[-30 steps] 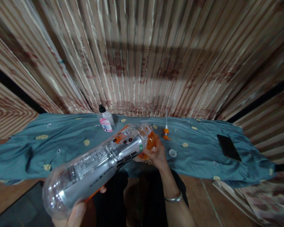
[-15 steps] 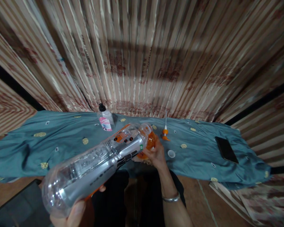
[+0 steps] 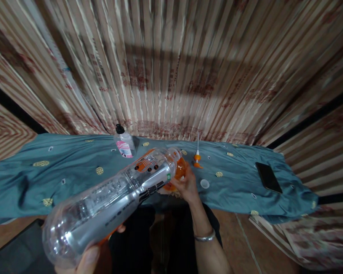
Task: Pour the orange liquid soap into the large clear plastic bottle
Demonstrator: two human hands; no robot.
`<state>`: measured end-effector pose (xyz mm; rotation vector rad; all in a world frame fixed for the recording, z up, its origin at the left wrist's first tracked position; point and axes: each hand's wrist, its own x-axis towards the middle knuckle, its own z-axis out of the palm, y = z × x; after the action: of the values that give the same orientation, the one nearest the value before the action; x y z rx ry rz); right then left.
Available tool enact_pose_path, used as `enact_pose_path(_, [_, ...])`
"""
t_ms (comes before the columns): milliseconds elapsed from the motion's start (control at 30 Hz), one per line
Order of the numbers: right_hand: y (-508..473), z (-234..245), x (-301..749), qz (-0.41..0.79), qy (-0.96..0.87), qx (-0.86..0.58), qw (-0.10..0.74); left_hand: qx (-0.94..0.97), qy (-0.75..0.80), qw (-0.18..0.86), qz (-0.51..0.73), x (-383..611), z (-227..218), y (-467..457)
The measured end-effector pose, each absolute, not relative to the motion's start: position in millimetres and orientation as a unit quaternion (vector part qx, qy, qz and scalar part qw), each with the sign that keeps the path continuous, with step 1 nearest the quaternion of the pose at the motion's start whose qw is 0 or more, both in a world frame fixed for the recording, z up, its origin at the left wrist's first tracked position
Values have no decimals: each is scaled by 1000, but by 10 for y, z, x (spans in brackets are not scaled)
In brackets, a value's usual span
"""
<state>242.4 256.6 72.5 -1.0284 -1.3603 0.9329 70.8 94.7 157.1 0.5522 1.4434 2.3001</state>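
My left hand [image 3: 88,258] is closed around the base of a large clear plastic bottle [image 3: 114,205] with a silver and orange label. The bottle is tilted, its neck pointing up and right, over an orange bottle [image 3: 180,167]. My right hand [image 3: 188,184] grips the orange bottle, most of which lies hidden behind the clear one; I cannot tell whether the two mouths touch. Right of that hand lie a white cap [image 3: 205,184] and an orange pump head [image 3: 197,158] with a thin white tube.
A pink-labelled clear bottle with a black cap [image 3: 124,142] stands at the back left. A black phone [image 3: 268,177] lies at the right on the teal patterned cloth [image 3: 80,160]. Striped curtains [image 3: 171,76] hang behind the table.
The view has shifted slightly, so everything on the table sits a little further left. Both hands keep their holds, and the clear bottle stays tilted over the orange one.
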Motion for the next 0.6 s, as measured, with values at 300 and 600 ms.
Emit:
enact_pose_path(300, [2547,762,2446,399,-585,-442,550,181,495,215,822,671,1533,922])
enact_pose_path(600, [2548,771,2425,400,-581,-444,553,190,486,249,816,649,1473,910])
